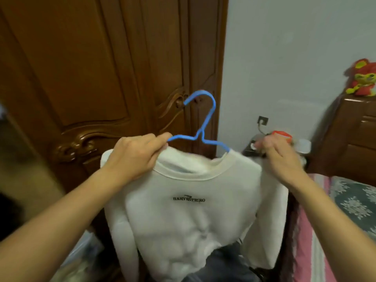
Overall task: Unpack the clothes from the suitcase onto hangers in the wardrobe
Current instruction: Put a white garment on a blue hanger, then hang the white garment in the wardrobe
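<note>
Two bare hands are raised in front of a carved wooden wardrobe door, and a cream sweatshirt is held up between them on a blue hanger.

At the left, the wardrobe door is seen closed, with a carved scroll handle just behind the hanger hook. The left hand is curled, and the left shoulder of the sweatshirt is pinched together with the left arm of the hanger between thumb and fingers.

At the centre, the hanger is passed through the neck opening; its hook stands upright above the collar. Dark lettering is printed below the collar. The sweatshirt hangs free, and its lower part is draped over dark clothing at the bottom edge.

At the right, the right hand is blurred; its fingers are bent over the right shoulder of the sweatshirt, but a firm grip cannot be confirmed. A patterned bedcover, a wooden chest of drawers and a red and yellow plush toy are located further right.
</note>
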`<action>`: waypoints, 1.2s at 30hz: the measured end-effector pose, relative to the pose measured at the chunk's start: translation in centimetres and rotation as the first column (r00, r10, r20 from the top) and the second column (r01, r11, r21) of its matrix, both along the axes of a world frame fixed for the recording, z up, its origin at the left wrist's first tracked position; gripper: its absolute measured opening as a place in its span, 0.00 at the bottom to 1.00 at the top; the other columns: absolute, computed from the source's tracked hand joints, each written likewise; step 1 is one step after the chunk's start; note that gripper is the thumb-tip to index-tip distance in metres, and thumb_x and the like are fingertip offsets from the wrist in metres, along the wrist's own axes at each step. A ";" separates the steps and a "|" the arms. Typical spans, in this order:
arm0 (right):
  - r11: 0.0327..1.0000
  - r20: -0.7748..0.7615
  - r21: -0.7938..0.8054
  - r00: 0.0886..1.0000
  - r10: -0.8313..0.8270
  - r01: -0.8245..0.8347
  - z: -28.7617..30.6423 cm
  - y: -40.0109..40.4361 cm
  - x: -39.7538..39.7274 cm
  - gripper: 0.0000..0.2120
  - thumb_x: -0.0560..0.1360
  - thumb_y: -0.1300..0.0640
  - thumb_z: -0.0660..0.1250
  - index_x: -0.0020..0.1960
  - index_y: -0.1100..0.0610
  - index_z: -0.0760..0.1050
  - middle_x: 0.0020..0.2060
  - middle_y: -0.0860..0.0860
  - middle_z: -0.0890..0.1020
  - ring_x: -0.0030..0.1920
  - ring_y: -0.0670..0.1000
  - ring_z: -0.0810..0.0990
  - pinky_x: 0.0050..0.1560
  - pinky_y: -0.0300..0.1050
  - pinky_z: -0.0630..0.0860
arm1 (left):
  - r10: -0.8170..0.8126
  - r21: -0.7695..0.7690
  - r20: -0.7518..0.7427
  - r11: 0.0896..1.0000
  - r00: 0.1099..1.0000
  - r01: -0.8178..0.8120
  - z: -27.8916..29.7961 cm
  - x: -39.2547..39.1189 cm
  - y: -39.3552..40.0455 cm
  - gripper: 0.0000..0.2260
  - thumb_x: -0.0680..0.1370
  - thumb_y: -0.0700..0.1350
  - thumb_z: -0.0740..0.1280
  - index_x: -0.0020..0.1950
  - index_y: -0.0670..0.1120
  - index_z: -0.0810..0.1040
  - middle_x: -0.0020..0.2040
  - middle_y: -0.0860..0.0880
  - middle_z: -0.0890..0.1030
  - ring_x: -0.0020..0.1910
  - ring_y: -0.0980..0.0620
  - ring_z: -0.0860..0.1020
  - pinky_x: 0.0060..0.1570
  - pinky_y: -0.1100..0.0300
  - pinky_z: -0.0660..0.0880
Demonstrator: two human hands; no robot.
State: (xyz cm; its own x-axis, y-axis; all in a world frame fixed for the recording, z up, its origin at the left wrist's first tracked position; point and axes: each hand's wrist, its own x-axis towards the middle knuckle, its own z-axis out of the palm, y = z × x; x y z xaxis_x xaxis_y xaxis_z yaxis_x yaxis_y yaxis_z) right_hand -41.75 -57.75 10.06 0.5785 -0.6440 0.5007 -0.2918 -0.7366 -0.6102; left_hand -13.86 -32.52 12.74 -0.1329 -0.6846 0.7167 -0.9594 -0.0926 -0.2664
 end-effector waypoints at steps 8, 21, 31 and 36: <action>0.836 -0.383 -0.211 0.829 0.407 -0.507 3.4 8.4 5.2 0.13 0.81 0.37 0.49 0.44 0.39 0.67 0.34 0.41 0.77 0.39 0.47 0.78 0.36 0.44 0.66 | 0.475 0.105 -0.166 0.880 0.864 -0.463 3.2 1.3 7.2 0.09 0.85 0.48 0.57 0.47 0.47 0.70 0.41 0.45 0.76 0.39 0.40 0.77 0.32 0.50 0.68; 0.356 0.102 0.517 0.470 0.877 -0.778 1.9 29.8 21.3 0.42 0.64 0.80 0.51 0.61 0.42 0.80 0.62 0.40 0.80 0.65 0.40 0.76 0.59 0.35 0.74 | 0.868 0.388 -0.358 0.472 0.343 -0.791 4.2 11.3 28.1 0.20 0.83 0.54 0.61 0.73 0.48 0.70 0.69 0.42 0.71 0.67 0.39 0.71 0.63 0.47 0.72; 0.367 0.034 0.470 0.432 0.901 -0.803 6.6 40.3 33.2 0.45 0.66 0.78 0.52 0.74 0.41 0.69 0.71 0.38 0.70 0.73 0.40 0.66 0.60 0.27 0.68 | 0.953 0.143 0.163 -0.280 -0.257 -0.949 10.5 16.5 48.3 0.22 0.83 0.50 0.55 0.76 0.47 0.67 0.79 0.36 0.57 0.78 0.27 0.49 0.77 0.34 0.43; 0.412 -0.137 0.368 0.389 0.911 -0.834 8.6 47.9 41.2 0.40 0.72 0.72 0.53 0.78 0.44 0.62 0.71 0.48 0.71 0.72 0.51 0.70 0.72 0.42 0.66 | 0.878 0.044 0.293 -0.407 -0.378 -0.912 12.8 17.9 49.2 0.27 0.83 0.56 0.52 0.81 0.48 0.58 0.82 0.35 0.46 0.74 0.20 0.38 0.74 0.31 0.40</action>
